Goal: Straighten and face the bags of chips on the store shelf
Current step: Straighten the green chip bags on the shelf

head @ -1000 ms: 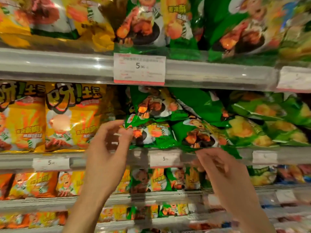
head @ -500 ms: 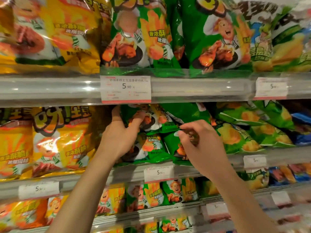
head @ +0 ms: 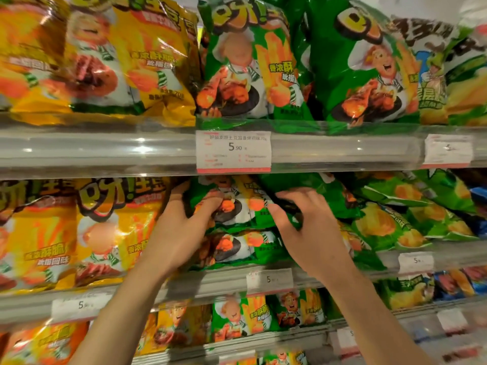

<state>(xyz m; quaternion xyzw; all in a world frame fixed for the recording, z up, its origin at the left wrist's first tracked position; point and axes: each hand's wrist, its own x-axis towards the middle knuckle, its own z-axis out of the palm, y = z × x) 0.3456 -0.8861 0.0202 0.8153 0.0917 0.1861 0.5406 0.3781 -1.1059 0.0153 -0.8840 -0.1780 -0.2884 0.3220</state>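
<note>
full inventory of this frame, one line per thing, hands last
green chip bags, top shelf: two facing front, green, upright, centre-right.
yellow chip bags, top shelf: at least two, yellow, upper left.
green chip bags, middle shelf: two visible, green, stacked lying down, centre.
yellow chip bags, middle shelf: at least two, yellow, upright, left.
light-green chip bags: several, tipped over, middle shelf right.
lower-shelf bags: several, yellow, green, blue; blurred.
price tag: white with red edge, reads 5.90, top rail.
shelf rail: clear plastic, grey.
left hand: grips upper stacked green bag.
right hand: grips same bag's right edge.
</note>
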